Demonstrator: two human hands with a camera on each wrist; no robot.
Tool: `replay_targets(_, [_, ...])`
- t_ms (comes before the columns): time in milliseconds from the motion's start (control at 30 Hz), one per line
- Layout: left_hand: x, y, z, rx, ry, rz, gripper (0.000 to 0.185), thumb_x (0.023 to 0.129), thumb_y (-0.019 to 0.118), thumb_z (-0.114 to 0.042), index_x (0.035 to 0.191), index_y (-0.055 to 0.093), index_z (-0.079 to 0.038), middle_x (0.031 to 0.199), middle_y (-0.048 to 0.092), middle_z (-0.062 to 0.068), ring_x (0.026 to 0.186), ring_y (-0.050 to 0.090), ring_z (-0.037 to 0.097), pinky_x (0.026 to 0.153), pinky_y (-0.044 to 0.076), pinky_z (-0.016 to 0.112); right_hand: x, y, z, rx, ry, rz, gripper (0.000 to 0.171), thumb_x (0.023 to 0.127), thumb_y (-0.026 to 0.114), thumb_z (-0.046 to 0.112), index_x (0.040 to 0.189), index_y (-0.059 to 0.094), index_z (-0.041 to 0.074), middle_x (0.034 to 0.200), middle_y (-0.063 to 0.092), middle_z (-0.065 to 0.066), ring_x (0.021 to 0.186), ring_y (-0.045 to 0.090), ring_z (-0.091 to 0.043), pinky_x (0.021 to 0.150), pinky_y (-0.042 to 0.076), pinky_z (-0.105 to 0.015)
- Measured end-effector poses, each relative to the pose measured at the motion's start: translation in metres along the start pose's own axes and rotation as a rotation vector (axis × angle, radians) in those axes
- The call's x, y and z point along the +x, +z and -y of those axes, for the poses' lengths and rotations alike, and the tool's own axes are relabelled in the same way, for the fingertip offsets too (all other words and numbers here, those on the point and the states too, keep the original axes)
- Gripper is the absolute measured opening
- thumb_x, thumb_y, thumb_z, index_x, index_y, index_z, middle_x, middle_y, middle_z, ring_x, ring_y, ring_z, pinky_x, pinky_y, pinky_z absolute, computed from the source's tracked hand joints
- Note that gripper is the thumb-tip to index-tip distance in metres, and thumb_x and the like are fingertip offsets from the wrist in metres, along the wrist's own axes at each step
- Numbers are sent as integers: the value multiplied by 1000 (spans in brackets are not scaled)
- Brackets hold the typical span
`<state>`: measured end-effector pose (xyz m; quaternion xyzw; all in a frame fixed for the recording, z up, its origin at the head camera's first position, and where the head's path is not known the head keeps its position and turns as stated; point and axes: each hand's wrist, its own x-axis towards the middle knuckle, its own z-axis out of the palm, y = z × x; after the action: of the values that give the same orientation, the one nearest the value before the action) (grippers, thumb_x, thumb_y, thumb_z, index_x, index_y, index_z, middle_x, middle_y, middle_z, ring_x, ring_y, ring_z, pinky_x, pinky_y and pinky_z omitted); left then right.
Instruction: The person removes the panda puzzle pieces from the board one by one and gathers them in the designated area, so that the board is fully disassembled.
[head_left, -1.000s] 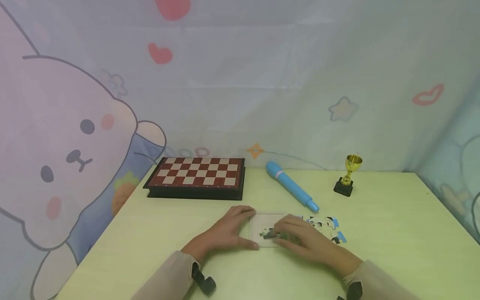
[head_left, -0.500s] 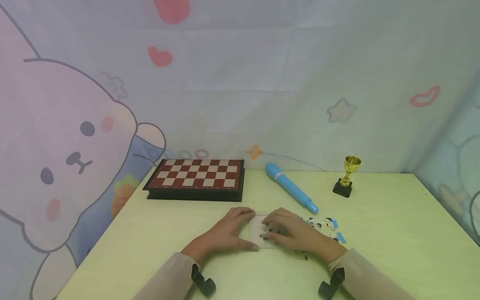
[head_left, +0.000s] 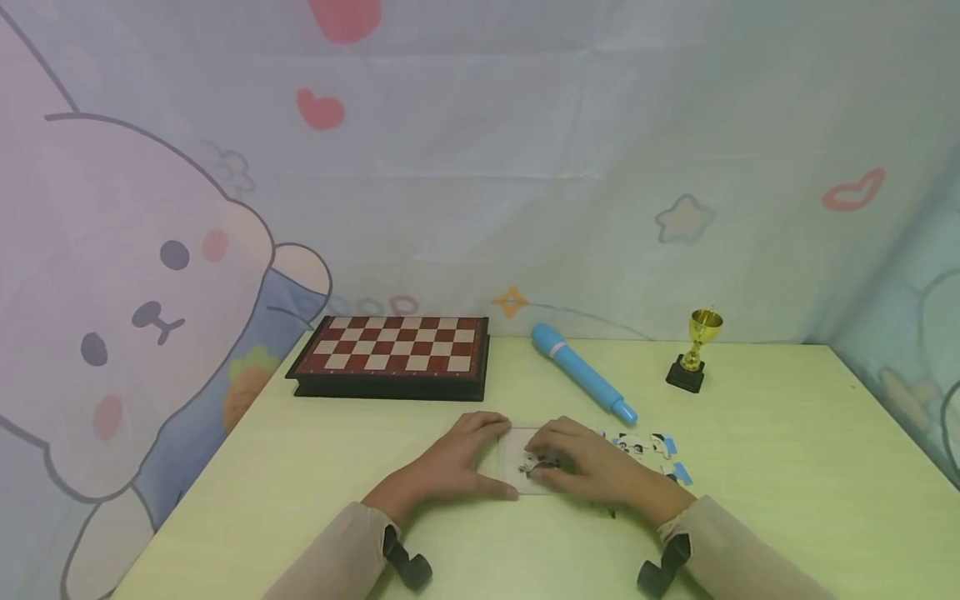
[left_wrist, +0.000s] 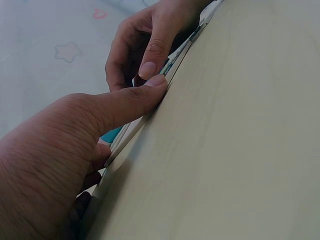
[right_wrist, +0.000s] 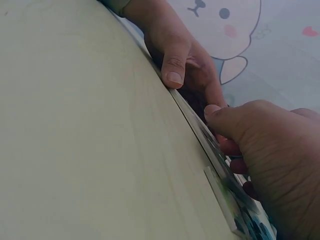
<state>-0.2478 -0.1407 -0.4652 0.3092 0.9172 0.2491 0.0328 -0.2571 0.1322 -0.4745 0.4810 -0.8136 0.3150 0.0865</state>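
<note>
In the head view my left hand (head_left: 457, 462) holds a flat pale puzzle tray (head_left: 513, 446) at its left side, thumb on the near edge and fingers at the far edge. My right hand (head_left: 592, 467) is over the tray, its curled fingers and thumb around a small printed puzzle piece (head_left: 529, 464); the palm hides most of the tray. In the left wrist view the left thumb (left_wrist: 145, 92) lies along the tray's edge, close to the right thumb (left_wrist: 149, 67). The right wrist view shows the right fingers (right_wrist: 237, 165) low over the tray.
Several loose panda-print puzzle pieces (head_left: 656, 450) lie right of the tray, and one piece (head_left: 604, 510) sits by the right wrist. Behind stand a chessboard box (head_left: 397, 354), a blue toy microphone (head_left: 585, 375) and a small gold trophy cup (head_left: 696, 350).
The right hand has moved left and over the tray with the puzzle piece, then stayed nearly still. A loose piece near the right wrist has come into view. The left hand has not moved.
</note>
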Motion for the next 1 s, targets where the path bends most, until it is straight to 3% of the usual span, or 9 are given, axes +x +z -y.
replay_targets(467, [-1,-1,-1,-14,4,0,102,74,74,-72,153,43,-15,157,36,-2,145,28,21,117,32,47,1,4,-2,-45,13,-4,20,94,73,31,110,68,20,109,60,9,105,52,-10,89,50,-33])
replay_targets(700, [2,-1,0,12,9,-6,103,74,73,-74,153,43,-15,157,36,-2,146,27,21,116,33,48,1,3,0,-24,72,1,24,93,74,34,110,64,23,104,58,13,100,51,-7,86,50,-30])
replay_targets(1000, [0,1,0,-2,-1,2,103,74,73,-74,153,43,-16,156,36,-3,147,27,20,117,32,48,-1,4,1,-15,86,10,24,93,73,35,112,63,25,102,57,14,96,50,-6,83,50,-28])
